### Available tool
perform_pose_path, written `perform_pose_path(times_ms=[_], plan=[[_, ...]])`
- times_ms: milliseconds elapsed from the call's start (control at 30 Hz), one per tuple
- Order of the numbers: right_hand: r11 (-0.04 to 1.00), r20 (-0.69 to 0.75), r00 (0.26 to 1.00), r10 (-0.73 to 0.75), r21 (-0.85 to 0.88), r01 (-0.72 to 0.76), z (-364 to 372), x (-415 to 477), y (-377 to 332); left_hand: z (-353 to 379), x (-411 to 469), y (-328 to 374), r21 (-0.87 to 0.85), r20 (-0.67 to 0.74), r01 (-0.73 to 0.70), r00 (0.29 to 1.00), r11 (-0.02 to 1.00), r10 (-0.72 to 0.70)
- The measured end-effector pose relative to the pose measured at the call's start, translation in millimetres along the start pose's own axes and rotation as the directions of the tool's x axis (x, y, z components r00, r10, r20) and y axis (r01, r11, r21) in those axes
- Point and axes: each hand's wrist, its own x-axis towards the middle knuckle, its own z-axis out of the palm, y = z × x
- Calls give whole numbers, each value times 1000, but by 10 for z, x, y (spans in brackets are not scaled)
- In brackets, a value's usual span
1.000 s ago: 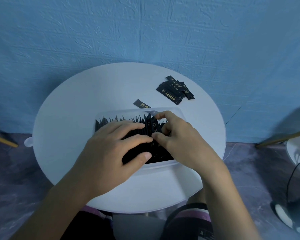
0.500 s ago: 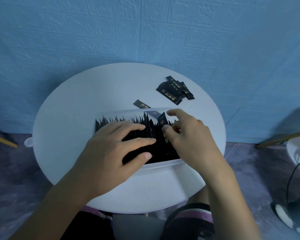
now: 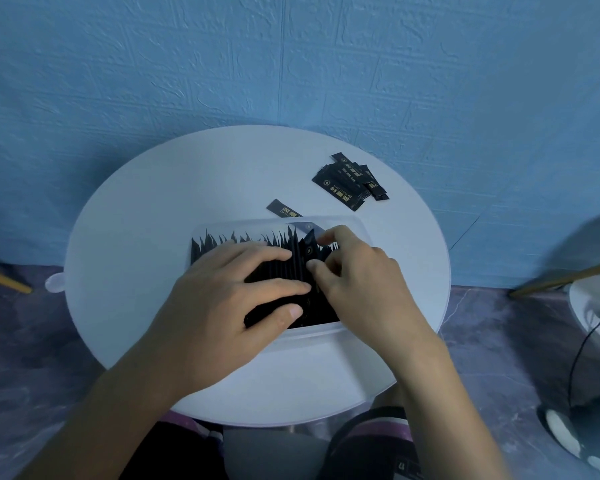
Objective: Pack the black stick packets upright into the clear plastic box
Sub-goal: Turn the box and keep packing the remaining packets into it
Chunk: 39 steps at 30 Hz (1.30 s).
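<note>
**Right hand seats one more packet while the left holds the row**

The left hand (image 3: pixel 222 299) lies flat with fingers spread across the tops of the standing row of black stick packets (image 3: pixel 229 242), pressing them toward the left end of the clear rectangular plastic box (image 3: pixel 355 225). The right hand (image 3: pixel 357 289) has its thumb and forefinger pinched on a single black stick packet (image 3: pixel 307 247) at the right end of that row. Half a second ago this packet leaned out to the right, clear of the others; now it stands nearly upright and tight against its neighbours, and the right hand has drawn in closer to the left. The left hand has hardly shifted over the last second. I judge that one more packet is as good as placed, needing only a release.

The box sits mid-way across the round white table (image 3: pixel 136 237), filled from its left end to about the middle, with room at the right, so the packing looks well along but unfinished. Near the far right rim lies a loose heap of black stick packets (image 3: pixel 349 183), unmoved, and one lone flat black packet (image 3: pixel 284 209) rests just behind the box, both yet to go in
</note>
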Motion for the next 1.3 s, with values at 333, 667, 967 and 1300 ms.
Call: perform_pose_path(times_ms=[333,667,967,1300], plan=[[997,210,975,73,-23,-70,-192,-5,18,19,-6,-30,64,50,-64,997,996,61],[996,306,948,85,-56,-71,-215,45,3,-44,-4,-39,-158,94,-22,995,987,37],[996,333,939,83,3,-89,-256,97,-14,-94,35,-66,-194,57,3,998,981,9],[988,368,930,23,136,-78,-299,252,151,-53,102,63,-65,121,-86,988,994,94]])
